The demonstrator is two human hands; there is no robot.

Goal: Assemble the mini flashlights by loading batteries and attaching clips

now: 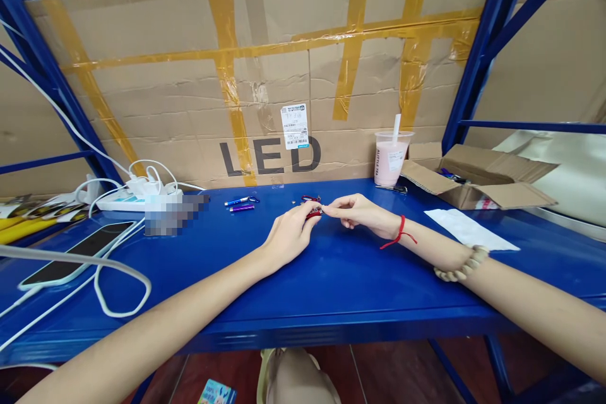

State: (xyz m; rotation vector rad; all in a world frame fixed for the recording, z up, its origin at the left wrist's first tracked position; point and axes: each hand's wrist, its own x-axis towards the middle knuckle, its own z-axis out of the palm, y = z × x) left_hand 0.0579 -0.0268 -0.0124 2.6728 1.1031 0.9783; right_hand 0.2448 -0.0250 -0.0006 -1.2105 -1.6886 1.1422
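Note:
Near the middle of the blue table, my left hand pinches a small red object between thumb and fingers. My right hand meets it from the right, its thumb and index fingertip closed at the object's end; whatever tiny part they hold is too small to name. Just behind the fingers lies another small red item. To the left rest a blue metallic tube with a clip and a purple tube.
A pink drink cup, an open cardboard box and a white paper are at the right. On the left are a phone, loose white cables and a power strip. Cardboard stands behind.

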